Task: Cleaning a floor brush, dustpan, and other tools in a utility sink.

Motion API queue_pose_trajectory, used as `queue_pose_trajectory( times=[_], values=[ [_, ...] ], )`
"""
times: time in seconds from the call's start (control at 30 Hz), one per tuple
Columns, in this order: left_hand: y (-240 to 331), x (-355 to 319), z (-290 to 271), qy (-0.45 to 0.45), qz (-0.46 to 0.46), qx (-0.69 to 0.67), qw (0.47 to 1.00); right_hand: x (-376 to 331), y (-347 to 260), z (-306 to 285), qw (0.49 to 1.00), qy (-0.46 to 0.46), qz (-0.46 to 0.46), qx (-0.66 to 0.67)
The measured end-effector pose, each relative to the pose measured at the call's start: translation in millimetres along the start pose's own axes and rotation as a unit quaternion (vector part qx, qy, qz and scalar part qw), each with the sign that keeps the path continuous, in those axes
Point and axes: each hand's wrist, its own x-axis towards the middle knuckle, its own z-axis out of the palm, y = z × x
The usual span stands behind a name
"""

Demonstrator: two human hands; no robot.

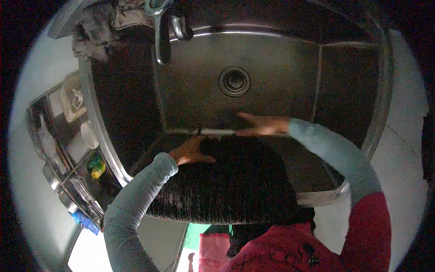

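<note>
A large dark mass [231,181], its surface ribbed and strand-like, lies over the near edge of the metal sink [281,59]; whether it is hair or cloth I cannot tell. My left hand [192,152] rests on its upper left part, thumb and fingers apart. Just past its far edge is my right hand [265,124], fingers stretched toward the left and somewhat blurred, with nothing visible in them. Between the two hands the dark mass blends into shadow.
At the far left of the sink stand a tap [181,28] and a green, loop-topped object [159,31]. Grey cloths [95,34] lie on the corner. Left of the sink, a rack holds a basket [72,102], a white bowl [89,134] and a green-and-yellow item [96,165]. A round drain [234,80] sits mid-basin.
</note>
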Motion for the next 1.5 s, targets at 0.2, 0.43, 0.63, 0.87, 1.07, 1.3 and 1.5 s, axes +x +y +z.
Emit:
queue_pose_trajectory(
  times=[0.2,0.43,0.63,0.87,1.07,1.3,1.5],
  values=[
    [-4,13,-3,-0.093,-0.19,-0.022,0.977,-56,18,48,0.988,0.024,0.103,0.111],
    [17,29,-1,-0.135,-0.112,-0.111,0.978,4,-19,60,0.988,0.035,-0.017,0.149],
    [67,33,-7,-0.1,-0.095,-0.088,0.986,3,-11,59,0.953,0.026,-0.108,0.283],
    [54,27,-5,-0.08,-0.055,0.07,0.993,8,-27,50,0.979,0.046,-0.108,0.168],
    [76,10,-16,-0.077,-0.074,0.141,0.984,-3,-54,32,0.99,-0.067,-0.1,0.079],
    [2,-63,-40,0.028,-0.111,-0.041,0.993,11,-4,41,0.98,-0.09,0.051,0.172],
    [31,-52,-44,0.08,-0.132,0.187,0.97,22,-64,24,0.956,-0.139,0.012,0.26]
  ],
)
